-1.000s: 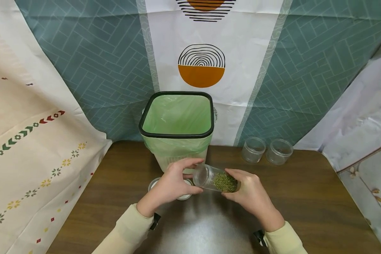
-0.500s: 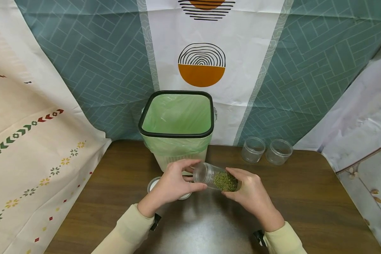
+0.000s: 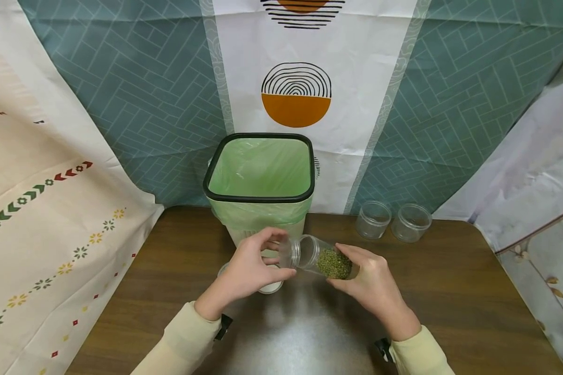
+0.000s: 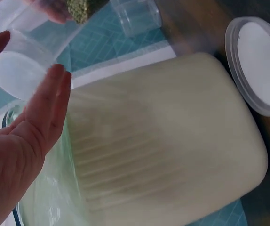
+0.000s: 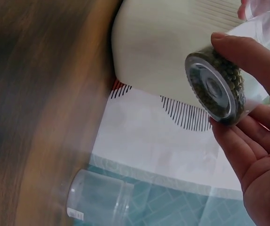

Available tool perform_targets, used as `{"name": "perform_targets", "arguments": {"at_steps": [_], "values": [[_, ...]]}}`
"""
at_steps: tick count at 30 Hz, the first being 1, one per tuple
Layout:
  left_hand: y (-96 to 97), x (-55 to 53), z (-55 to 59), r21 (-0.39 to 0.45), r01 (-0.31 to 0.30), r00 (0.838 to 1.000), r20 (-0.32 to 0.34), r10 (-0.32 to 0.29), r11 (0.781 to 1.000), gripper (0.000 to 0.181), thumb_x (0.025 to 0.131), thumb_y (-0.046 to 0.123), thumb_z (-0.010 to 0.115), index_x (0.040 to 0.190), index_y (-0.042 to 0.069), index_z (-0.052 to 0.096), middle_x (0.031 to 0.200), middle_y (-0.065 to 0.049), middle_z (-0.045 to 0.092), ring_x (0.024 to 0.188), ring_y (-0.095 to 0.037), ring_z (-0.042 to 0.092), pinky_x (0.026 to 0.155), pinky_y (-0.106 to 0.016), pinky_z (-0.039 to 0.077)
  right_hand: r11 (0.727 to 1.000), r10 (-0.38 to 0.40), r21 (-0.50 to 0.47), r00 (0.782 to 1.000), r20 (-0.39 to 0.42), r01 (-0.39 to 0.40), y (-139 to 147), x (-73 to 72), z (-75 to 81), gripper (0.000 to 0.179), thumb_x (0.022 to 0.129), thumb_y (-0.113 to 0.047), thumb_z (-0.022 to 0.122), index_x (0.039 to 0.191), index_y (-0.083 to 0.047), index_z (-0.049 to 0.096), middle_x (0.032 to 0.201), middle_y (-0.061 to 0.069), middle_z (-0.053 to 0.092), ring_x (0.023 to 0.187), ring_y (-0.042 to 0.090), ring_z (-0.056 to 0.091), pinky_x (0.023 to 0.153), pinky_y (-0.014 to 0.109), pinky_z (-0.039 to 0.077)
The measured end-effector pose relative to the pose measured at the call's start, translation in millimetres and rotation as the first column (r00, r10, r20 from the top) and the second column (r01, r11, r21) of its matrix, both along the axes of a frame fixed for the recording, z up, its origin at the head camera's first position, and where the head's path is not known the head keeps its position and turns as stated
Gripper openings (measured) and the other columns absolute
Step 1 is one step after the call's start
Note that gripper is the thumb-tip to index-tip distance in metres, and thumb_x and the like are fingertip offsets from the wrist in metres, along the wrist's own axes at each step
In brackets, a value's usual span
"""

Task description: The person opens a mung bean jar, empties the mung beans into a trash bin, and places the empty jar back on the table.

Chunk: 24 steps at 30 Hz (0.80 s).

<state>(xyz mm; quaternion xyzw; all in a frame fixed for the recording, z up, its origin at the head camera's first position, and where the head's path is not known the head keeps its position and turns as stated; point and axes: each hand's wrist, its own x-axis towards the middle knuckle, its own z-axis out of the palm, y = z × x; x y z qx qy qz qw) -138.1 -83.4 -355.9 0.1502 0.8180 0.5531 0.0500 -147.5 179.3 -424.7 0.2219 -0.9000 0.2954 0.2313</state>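
Between thumb and fingers, my left hand (image 3: 251, 265) holds a clear, empty plastic jar (image 3: 288, 253) on its side. My right hand (image 3: 372, 281) grips a second clear jar by its base; green mung beans (image 3: 334, 263) lie at its bottom end. This bean jar (image 3: 311, 254) is tilted, its mouth facing the other jar's mouth, close to it. The empty jar's round base (image 4: 15, 75) shows in the left wrist view. Beans press against the base of the bean jar (image 5: 212, 87) in the right wrist view. Whether the two rims touch, I cannot tell.
A bin (image 3: 258, 199) with a black rim and green liner stands just behind my hands. Round white lids (image 3: 270, 287) lie on the table under my left hand, partly hidden. Two clear jars (image 3: 373, 220) stand at the back right, near the patterned cloth backdrop (image 3: 427, 120).
My left hand has shifted slightly left with the empty jar, so its body now shows apart from the bean jar's mouth. My right hand and the beans have barely moved.
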Motion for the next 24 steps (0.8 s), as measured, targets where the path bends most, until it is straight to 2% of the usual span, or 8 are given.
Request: {"name": "perform_targets", "arguments": {"at_steps": [3,5,8,11,15,19,21,24], "values": [[-4.9,2.9,8.1,0.000,0.008,1.000,-0.005,-0.008,1.000,0.061,0.065,-0.002,0.078,0.119,0.009,0.052,0.113,-0.009,0.057,0.103,-0.023,0.063,0.086,-0.035,0.054,1.000,0.007,-0.013,1.000,-0.021,-0.008,0,-1.1,-0.3,0.072,0.052,-0.032,0.091,0.116,-0.011,0.066,0.111,0.006,0.068,0.099,0.019,0.067,0.078,0.033,0.055],[-10.0,2.4,8.3,0.001,0.007,1.000,-0.003,-0.007,1.000,0.061,0.065,-0.005,0.076,0.118,0.010,0.051,0.112,-0.009,0.057,0.101,-0.023,0.064,0.086,-0.033,0.053,1.000,0.016,-0.023,0.999,-0.040,-0.017,1,-1.5,-0.6,0.072,0.051,-0.032,0.091,0.116,-0.011,0.066,0.111,0.007,0.069,0.098,0.020,0.067,0.078,0.033,0.056],[-19.8,-1.8,-0.6,-0.028,-0.014,0.999,-0.030,0.013,1.000,0.062,0.065,-0.004,0.076,0.118,0.017,0.052,0.113,-0.005,0.057,0.100,-0.020,0.063,0.084,-0.028,0.054,0.998,0.029,-0.049,0.998,-0.060,-0.032,1,-1.7,-0.1,0.073,0.050,-0.031,0.091,0.116,-0.011,0.066,0.109,0.006,0.069,0.097,0.019,0.067,0.077,0.031,0.055],[-30.1,-6.3,-14.0,-0.118,-0.054,0.996,-0.082,0.045,0.991,0.063,0.064,-0.002,0.074,0.118,0.022,0.054,0.116,0.001,0.057,0.103,-0.017,0.061,0.083,-0.026,0.054,0.995,0.032,-0.095,0.998,-0.061,-0.038,1,-2.0,0.9,0.073,0.050,-0.031,0.092,0.116,-0.010,0.066,0.105,0.004,0.070,0.094,0.018,0.068,0.077,0.024,0.054],[-43.1,-9.2,-29.6,-0.246,-0.134,0.984,-0.145,0.100,0.960,0.063,0.060,0.001,0.073,0.118,0.018,0.054,0.117,0.003,0.054,0.105,-0.016,0.057,0.083,-0.029,0.054,0.987,0.034,-0.154,0.998,-0.051,-0.041,0,-2.3,2.4,0.072,0.051,-0.032,0.091,0.115,-0.009,0.067,0.100,0.001,0.071,0.090,0.015,0.068,0.074,0.022,0.054],[-56.3,-9.9,-39.4,-0.322,-0.230,0.966,-0.188,0.176,0.918,0.062,0.058,0.010,0.080,0.116,0.012,0.055,0.109,0.001,0.052,0.093,-0.018,0.059,0.074,-0.028,0.054,0.985,0.037,-0.165,0.998,-0.045,-0.044,0,-2.3,3.0,0.072,0.051,-0.033,0.091,0.114,-0.009,0.067,0.100,0.002,0.071,0.090,0.016,0.068,0.073,0.026,0.055],[-63.5,-10.4,-41.7,-0.350,-0.270,0.957,-0.201,0.209,0.897,0.062,0.058,0.016,0.083,0.114,0.011,0.056,0.105,-0.001,0.053,0.085,-0.020,0.059,0.068,-0.026,0.053,0.985,0.034,-0.166,0.999,-0.041,-0.041,0,-2.2,3.2,0.072,0.052,-0.034,0.091,0.115,-0.009,0.067,0.100,0.002,0.071,0.091,0.016,0.068,0.074,0.023,0.054],[-74.5,-12.7,-44.2,-0.391,-0.301,0.951,-0.188,0.245,0.870,0.063,0.058,0.022,0.085,0.113,0.008,0.056,0.100,-0.003,0.055,0.078,-0.020,0.059,0.064,-0.025,0.050,0.984,0.017,-0.174,0.999,-0.035,-0.023,2,-2.1,3.6,0.072,0.051,-0.034,0.091,0.114,-0.010,0.067,0.101,0.000,0.071,0.092,0.014,0.068,0.078,0.011,0.050]]}}
